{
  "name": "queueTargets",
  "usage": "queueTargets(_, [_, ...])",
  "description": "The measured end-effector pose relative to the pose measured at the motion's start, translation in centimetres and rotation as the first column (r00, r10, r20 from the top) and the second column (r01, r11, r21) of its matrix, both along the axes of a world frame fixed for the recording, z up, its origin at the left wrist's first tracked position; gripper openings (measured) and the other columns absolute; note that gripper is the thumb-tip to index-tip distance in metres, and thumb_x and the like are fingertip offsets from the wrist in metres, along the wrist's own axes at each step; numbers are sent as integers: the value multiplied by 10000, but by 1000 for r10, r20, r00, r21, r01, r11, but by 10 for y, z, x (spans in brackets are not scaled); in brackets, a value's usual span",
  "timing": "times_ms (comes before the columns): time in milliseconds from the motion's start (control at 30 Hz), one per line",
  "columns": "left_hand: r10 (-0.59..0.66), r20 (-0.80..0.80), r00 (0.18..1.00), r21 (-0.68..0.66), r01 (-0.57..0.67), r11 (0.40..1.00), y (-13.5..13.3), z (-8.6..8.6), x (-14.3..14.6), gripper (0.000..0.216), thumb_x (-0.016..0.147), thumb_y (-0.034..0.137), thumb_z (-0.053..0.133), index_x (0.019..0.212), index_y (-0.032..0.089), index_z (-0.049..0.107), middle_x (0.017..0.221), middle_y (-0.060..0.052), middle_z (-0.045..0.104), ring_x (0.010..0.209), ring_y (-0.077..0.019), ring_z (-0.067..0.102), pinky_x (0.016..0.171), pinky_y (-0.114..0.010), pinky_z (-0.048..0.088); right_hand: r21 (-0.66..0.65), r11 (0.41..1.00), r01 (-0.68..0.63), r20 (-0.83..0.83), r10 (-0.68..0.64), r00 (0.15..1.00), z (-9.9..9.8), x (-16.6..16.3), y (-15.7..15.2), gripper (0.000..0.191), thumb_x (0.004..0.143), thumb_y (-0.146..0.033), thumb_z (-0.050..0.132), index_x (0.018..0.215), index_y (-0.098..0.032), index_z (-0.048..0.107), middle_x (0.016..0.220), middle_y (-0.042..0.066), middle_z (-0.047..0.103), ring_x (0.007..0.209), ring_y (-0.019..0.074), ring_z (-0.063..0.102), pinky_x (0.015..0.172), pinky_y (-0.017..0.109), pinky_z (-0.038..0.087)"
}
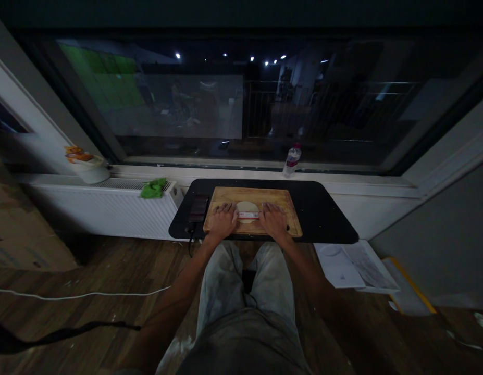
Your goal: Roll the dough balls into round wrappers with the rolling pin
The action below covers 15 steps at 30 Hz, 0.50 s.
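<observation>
A round, flat piece of pale dough [247, 206] lies on a wooden cutting board [220, 195]. Across its near half runs a rolling pin [248, 215], pale in the middle with a white and red label. My left hand [224, 219] is closed over the pin's left end, its fingers pointing forward. On the right end, my right hand [273, 220] is closed in the same way. Both ends are hidden beneath my hands. Pale powder shows on the fingers.
The board rests on a black table [323, 208], beside a dark flat device [198, 209] with a cable. A water bottle [292, 161] stands on the sill. On the radiator [132, 211] are a green cloth [153, 188] and a white tub [90, 170]. Papers [338, 265] lie low on the right.
</observation>
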<state>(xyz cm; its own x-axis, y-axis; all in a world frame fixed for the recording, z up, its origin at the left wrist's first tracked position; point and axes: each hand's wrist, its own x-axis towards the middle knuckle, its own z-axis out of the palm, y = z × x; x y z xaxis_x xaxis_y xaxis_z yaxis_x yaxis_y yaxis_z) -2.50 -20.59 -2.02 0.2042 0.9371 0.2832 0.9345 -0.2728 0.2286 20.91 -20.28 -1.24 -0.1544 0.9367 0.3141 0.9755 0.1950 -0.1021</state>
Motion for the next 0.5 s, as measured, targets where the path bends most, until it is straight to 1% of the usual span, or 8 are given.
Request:
queueTargets(167, [0,9,1000,17,0,1000,-7,-2,0,488,1186,378,372,1534,240,687,1638,-120,689,1574,-309,565,1336,-524,373,28,999,-19,-14,20,1000,-5,3,-7,528,1155,-331,431,1568,-128,688,1594,204,700,1470,316,641,1281,451,407])
queueTargets(367, [-15,10,1000,20,15,1000,-12,-2,-1,462,1188,373,393,1514,255,697,1624,-111,701,1570,-297,572,1353,-531,358,59,998,-32,-35,34,999,-10,4,-12,524,1148,-323,430,1559,-148,703,1588,187,710,1502,316,617,1300,474,388])
queueTargets(500, [-14,23,1000,27,14,1000,-13,-3,-1,451,1184,366,405,1502,252,705,1617,-117,706,1561,-299,583,1357,-538,350,62,998,-26,-35,28,999,-11,4,-14,525,1157,-327,418,1544,-123,709,1577,202,714,1480,316,628,1286,464,392])
